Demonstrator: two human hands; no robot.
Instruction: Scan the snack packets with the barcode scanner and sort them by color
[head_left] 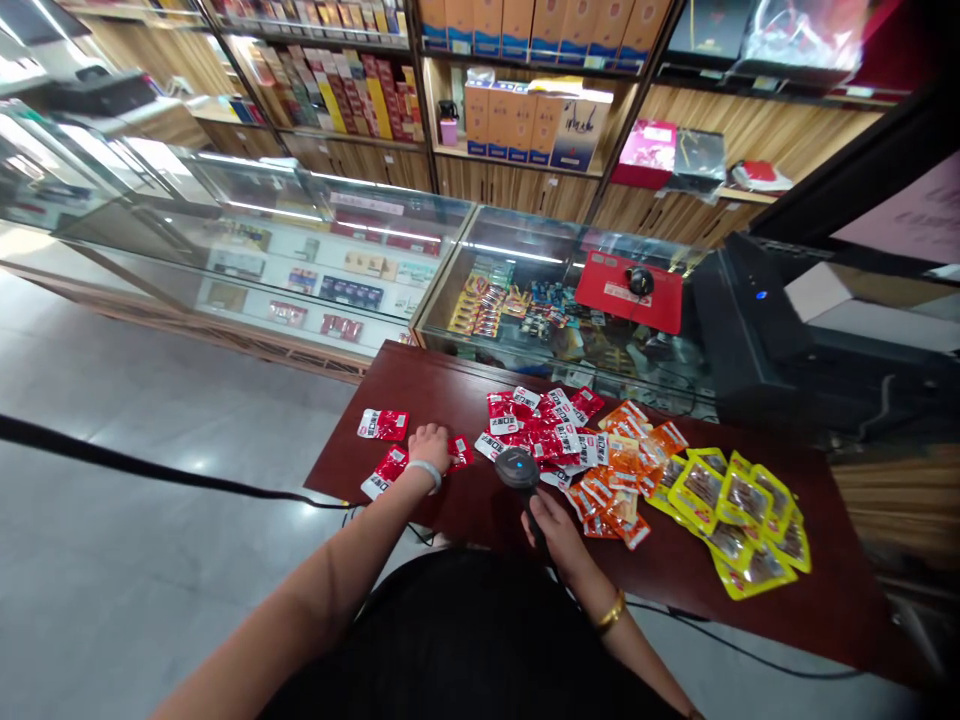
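In my right hand (553, 535) I hold a black handheld barcode scanner (517, 468), its round head above the table beside the pile of red and white snack packets (551, 440). My left hand (430, 447) is palm down on the table at the left, fingers curled. A red snack packet (461, 452) sticks out from under its thumb side, apparently gripped; the fingertips are partly hidden. Two more red and white packets lie close by: one (383, 424) beyond the hand to the left, another (386, 472) beside the wrist.
Orange packets (622, 470) and yellow packets (750, 515) are heaped rightward on the dark red table (450, 515). Behind it stands a glass display counter (480, 350) with a red mat (630, 290) on top. A black monitor-like device (750, 320) is at the right. Cables hang near the front edge.
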